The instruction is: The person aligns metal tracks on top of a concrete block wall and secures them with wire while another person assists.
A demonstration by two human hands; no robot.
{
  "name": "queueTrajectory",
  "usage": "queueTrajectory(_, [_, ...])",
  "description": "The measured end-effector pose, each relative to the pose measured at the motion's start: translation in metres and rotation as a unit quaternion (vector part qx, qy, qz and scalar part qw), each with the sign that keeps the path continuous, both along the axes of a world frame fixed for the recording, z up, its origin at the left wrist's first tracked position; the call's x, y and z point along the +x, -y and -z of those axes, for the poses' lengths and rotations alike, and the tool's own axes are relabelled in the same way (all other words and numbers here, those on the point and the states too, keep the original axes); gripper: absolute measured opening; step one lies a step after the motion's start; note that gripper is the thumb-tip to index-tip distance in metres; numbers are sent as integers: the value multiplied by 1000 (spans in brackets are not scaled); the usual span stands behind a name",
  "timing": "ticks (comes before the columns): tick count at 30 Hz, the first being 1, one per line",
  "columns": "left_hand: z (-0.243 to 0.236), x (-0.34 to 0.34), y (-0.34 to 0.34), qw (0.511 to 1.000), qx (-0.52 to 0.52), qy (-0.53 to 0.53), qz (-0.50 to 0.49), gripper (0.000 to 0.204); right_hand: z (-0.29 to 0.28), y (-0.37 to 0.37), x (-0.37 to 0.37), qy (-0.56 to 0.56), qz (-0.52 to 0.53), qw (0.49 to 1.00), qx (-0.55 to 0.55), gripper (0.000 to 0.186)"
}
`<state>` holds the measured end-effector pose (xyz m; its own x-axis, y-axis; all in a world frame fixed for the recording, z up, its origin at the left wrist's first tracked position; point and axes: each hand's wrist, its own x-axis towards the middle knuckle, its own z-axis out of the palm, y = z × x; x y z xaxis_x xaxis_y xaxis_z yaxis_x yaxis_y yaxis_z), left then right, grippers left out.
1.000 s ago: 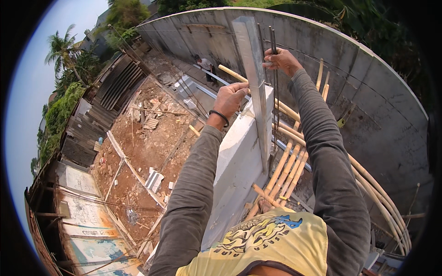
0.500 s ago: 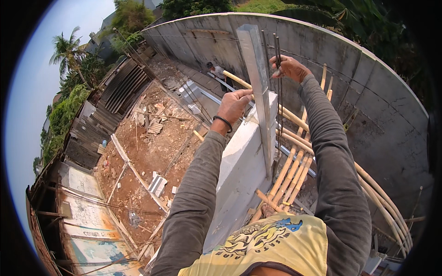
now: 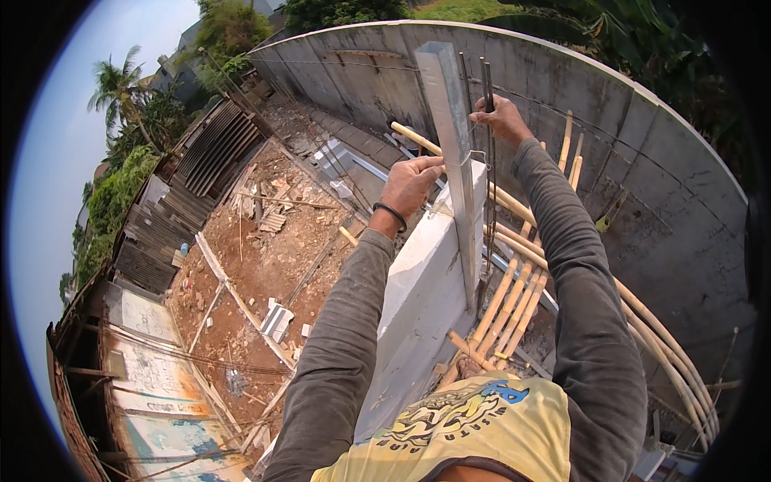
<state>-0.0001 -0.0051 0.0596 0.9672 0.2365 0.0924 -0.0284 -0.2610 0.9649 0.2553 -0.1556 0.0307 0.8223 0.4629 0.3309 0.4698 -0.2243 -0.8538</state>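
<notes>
My left hand [image 3: 413,183] pinches at the left face of a tall galvanised metal post [image 3: 451,136], beside a thin wire loop [image 3: 475,158] round it; what the fingertips hold is too small to name. The post stands against a white block wall [image 3: 409,289], just left of upright steel rods [image 3: 490,217]. Higher up, my right hand [image 3: 501,119] is closed at the rods, with thumb and fingers together near them; I cannot tell exactly what it grips.
Bamboo poles [image 3: 522,309] form a platform below right, with more curving past my right arm. A concrete boundary wall [image 3: 658,177] runs behind. Down left lie rubble-strewn ground [image 3: 265,257], timber strips [image 3: 241,297], corrugated sheets [image 3: 213,153] and an old painted wall [image 3: 161,402].
The view has shifted slightly since a second ago. The wire loop now shows more clearly right of the post. The person seen below by the boundary wall is no longer visible.
</notes>
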Motion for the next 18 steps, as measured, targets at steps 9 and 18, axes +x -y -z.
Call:
queueTrajectory(9, [-3,-4,0,1000,5,-8,-12,32,-1,-9,-7,146,147,966,-158,33])
queueTrajectory(18, [-3,-1,2,1000,-2,0,-3,32,17,-3,12,66,15,997,-28,27])
